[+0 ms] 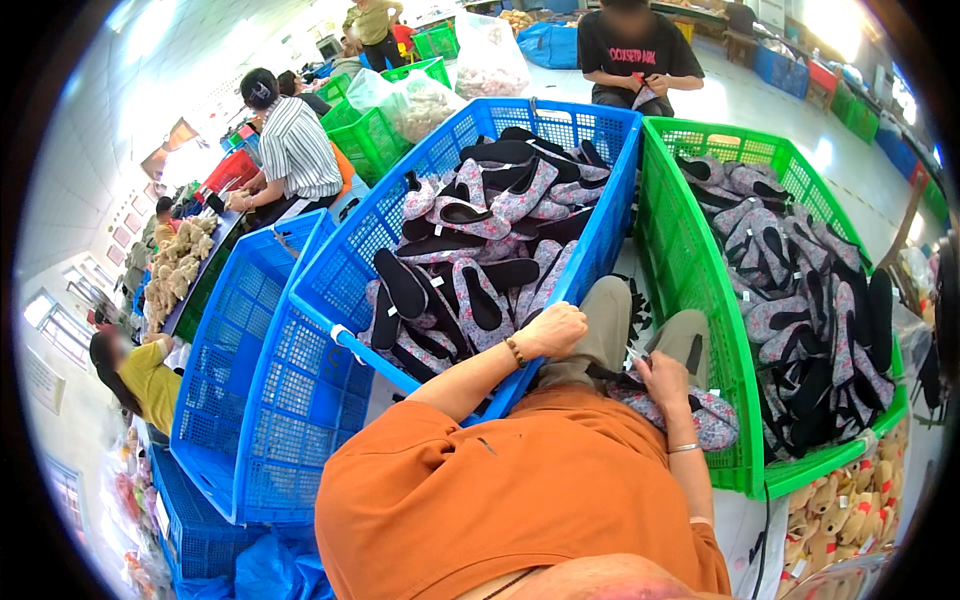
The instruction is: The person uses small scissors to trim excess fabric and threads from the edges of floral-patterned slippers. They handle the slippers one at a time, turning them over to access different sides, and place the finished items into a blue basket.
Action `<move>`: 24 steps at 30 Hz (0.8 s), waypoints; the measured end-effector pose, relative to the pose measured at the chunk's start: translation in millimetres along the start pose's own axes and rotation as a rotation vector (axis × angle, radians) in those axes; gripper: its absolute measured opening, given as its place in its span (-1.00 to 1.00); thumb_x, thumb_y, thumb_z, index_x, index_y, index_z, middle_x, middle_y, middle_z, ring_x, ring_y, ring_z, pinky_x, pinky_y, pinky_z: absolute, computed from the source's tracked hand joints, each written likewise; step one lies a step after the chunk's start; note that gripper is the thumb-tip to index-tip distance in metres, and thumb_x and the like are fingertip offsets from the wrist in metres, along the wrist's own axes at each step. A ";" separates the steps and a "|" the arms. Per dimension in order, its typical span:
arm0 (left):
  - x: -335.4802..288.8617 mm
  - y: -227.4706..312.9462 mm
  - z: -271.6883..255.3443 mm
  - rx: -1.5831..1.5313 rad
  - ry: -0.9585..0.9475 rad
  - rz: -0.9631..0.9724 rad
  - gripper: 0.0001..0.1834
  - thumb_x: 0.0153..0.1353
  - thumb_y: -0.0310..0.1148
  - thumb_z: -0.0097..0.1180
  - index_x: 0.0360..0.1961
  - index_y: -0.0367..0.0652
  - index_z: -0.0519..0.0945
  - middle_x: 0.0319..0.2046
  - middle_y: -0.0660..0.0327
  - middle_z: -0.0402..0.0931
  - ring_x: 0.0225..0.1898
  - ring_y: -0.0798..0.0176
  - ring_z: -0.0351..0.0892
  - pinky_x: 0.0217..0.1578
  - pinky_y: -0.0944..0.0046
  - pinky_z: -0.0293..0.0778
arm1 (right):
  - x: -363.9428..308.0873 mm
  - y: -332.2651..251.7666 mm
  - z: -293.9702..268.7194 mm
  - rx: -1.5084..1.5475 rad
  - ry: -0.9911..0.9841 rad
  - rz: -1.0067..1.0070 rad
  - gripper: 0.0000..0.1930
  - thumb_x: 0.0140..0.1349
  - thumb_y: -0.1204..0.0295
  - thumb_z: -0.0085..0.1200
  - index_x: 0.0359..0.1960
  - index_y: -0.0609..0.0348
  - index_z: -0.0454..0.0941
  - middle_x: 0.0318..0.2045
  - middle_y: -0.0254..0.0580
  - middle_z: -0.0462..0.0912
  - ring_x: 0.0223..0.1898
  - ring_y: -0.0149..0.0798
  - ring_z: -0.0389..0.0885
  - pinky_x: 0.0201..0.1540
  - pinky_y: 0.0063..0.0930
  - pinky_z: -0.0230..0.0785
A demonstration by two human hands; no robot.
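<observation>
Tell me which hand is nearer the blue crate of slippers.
Left. The left hand is close beside the crate; the right hand is farther right, by a slipper.

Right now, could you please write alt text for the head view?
A seated person's right hand is at a floral slipper, the left hand curled nearby, between a blue crate and a green crate, both holding similar slippers.

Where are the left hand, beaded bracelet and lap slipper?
Left hand (556,330): head view, back of the hand.
Beaded bracelet (515,352): head view, its beads.
Lap slipper (715,421): head view, patterned end.
</observation>
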State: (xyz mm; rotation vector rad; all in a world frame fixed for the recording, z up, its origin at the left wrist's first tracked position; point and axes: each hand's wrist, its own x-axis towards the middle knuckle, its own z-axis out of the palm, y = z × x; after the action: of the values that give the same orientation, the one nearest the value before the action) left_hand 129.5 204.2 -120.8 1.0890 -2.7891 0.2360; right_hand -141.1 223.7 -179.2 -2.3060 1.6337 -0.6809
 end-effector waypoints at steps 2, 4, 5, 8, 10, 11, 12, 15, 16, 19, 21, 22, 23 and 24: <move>1.8 1.2 -4.9 -0.007 -0.014 0.004 -0.91 -0.17 -0.41 0.07 -0.66 -0.16 0.57 -0.49 0.15 0.53 -0.30 0.13 0.54 -0.26 0.20 0.43 | -0.1 -0.6 0.0 0.003 -0.017 0.017 -0.55 0.15 0.03 0.05 -0.56 0.24 0.48 -0.55 0.12 0.57 -0.44 0.16 0.56 -0.39 -0.03 0.37; 1.6 0.7 -3.9 -0.008 -0.012 0.003 -0.92 -0.18 -0.41 0.07 -0.66 -0.16 0.57 -0.50 0.14 0.53 -0.30 0.13 0.54 -0.26 0.20 0.43 | 0.5 -1.7 -1.5 -0.001 -0.029 0.025 -0.56 0.15 0.05 0.05 -0.55 0.25 0.48 -0.54 0.13 0.55 -0.42 0.17 0.54 -0.38 -0.04 0.35; 1.4 0.5 -3.4 -0.008 -0.011 0.004 -0.92 -0.18 -0.41 0.07 -0.67 -0.16 0.57 -0.50 0.14 0.53 -0.30 0.13 0.54 -0.26 0.20 0.43 | 0.2 -1.9 -1.1 -0.002 -0.021 0.019 -0.56 0.15 0.04 0.05 -0.55 0.24 0.48 -0.54 0.13 0.56 -0.43 0.17 0.55 -0.39 -0.03 0.36; 2.0 -0.1 -2.3 -0.006 -0.023 -0.001 -0.92 -0.19 -0.42 0.07 -0.67 -0.17 0.57 -0.50 0.14 0.53 -0.31 0.13 0.55 -0.27 0.20 0.43 | 0.0 -2.6 -1.9 0.000 -0.005 0.010 -0.55 0.15 0.03 0.06 -0.56 0.24 0.48 -0.55 0.13 0.57 -0.44 0.16 0.56 -0.40 -0.03 0.36; 0.2 -1.2 3.0 -0.002 -0.001 -0.002 -0.91 -0.17 -0.40 0.05 -0.69 -0.15 0.52 -0.53 0.18 0.48 -0.33 0.14 0.51 -0.27 0.19 0.39 | 0.5 -5.9 -5.4 0.010 -0.005 0.013 -0.57 0.15 0.06 0.06 -0.56 0.25 0.48 -0.55 0.15 0.55 -0.44 0.18 0.54 -0.41 -0.02 0.34; -0.6 -1.9 5.5 0.000 0.010 -0.003 -0.91 -0.16 -0.40 0.04 -0.71 -0.14 0.50 -0.54 0.19 0.45 -0.34 0.14 0.49 -0.27 0.18 0.38 | 0.7 -5.9 -5.3 0.005 -0.011 0.014 -0.56 0.14 0.04 0.06 -0.56 0.25 0.48 -0.55 0.13 0.56 -0.44 0.17 0.55 -0.40 -0.03 0.35; -0.1 -2.3 5.8 0.001 0.005 0.000 -0.91 -0.16 -0.40 0.04 -0.71 -0.14 0.50 -0.54 0.19 0.45 -0.34 0.14 0.49 -0.27 0.18 0.38 | 0.8 -5.4 -5.2 0.000 -0.018 0.017 -0.55 0.14 0.03 0.06 -0.56 0.24 0.48 -0.54 0.12 0.57 -0.44 0.17 0.55 -0.40 -0.03 0.36; 0.7 -3.1 6.3 0.005 -0.006 0.007 -0.90 -0.15 -0.40 0.04 -0.70 -0.14 0.50 -0.54 0.19 0.45 -0.34 0.14 0.49 -0.27 0.18 0.38 | 0.9 -5.2 -5.5 -0.004 -0.026 0.022 -0.54 0.13 0.02 0.06 -0.56 0.24 0.48 -0.53 0.11 0.58 -0.44 0.16 0.56 -0.39 -0.03 0.37; 0.6 -3.2 6.3 0.006 -0.006 0.010 -0.90 -0.15 -0.40 0.04 -0.70 -0.14 0.50 -0.55 0.19 0.46 -0.34 0.14 0.49 -0.27 0.18 0.38 | 0.9 -5.2 -5.7 -0.004 -0.027 0.022 -0.55 0.13 0.02 0.07 -0.56 0.24 0.48 -0.54 0.11 0.58 -0.44 0.15 0.56 -0.39 -0.04 0.37; 0.8 -2.3 4.0 0.006 -0.003 0.010 -0.90 -0.15 -0.40 0.04 -0.70 -0.14 0.51 -0.54 0.19 0.46 -0.34 0.14 0.49 -0.27 0.18 0.38 | 1.3 -1.6 -0.6 -0.013 -0.012 0.006 -0.55 0.13 0.02 0.07 -0.56 0.24 0.48 -0.54 0.10 0.58 -0.44 0.14 0.57 -0.40 -0.04 0.38; 1.0 -1.8 3.2 0.011 -0.009 0.007 -0.91 -0.15 -0.40 0.05 -0.70 -0.15 0.51 -0.54 0.19 0.47 -0.34 0.15 0.49 -0.27 0.19 0.39 | 1.1 -1.8 -1.2 -0.008 -0.021 0.016 -0.55 0.14 0.04 0.07 -0.56 0.24 0.49 -0.52 0.11 0.57 -0.42 0.15 0.56 -0.38 -0.04 0.37; 0.9 -1.7 3.2 0.017 -0.016 0.005 -0.91 -0.15 -0.40 0.05 -0.69 -0.15 0.52 -0.53 0.19 0.47 -0.33 0.15 0.49 -0.26 0.19 0.39 | 1.0 -2.5 -1.8 -0.005 -0.027 0.020 -0.56 0.14 0.04 0.07 -0.57 0.25 0.49 -0.51 0.11 0.57 -0.42 0.16 0.55 -0.37 -0.04 0.36; 0.8 -1.6 3.2 0.023 -0.023 0.003 -0.91 -0.15 -0.40 0.05 -0.69 -0.15 0.52 -0.53 0.19 0.47 -0.33 0.15 0.49 -0.26 0.20 0.39 | 1.0 -2.3 -1.5 -0.004 -0.029 0.019 -0.56 0.14 0.04 0.07 -0.56 0.25 0.49 -0.51 0.11 0.57 -0.42 0.16 0.55 -0.37 -0.04 0.36; 0.8 -1.5 3.2 0.025 -0.025 0.003 -0.91 -0.15 -0.40 0.05 -0.69 -0.15 0.52 -0.53 0.19 0.47 -0.33 0.15 0.49 -0.26 0.20 0.39 | 0.9 -2.0 -1.3 -0.004 -0.030 0.019 -0.56 0.14 0.04 0.07 -0.56 0.25 0.49 -0.51 0.11 0.57 -0.42 0.16 0.55 -0.37 -0.04 0.36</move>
State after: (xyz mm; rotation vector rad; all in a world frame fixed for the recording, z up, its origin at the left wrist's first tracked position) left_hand 129.7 201.9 -123.6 1.1008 -2.8169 0.2603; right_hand -139.9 223.6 -176.9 -2.2892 1.6429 -0.6361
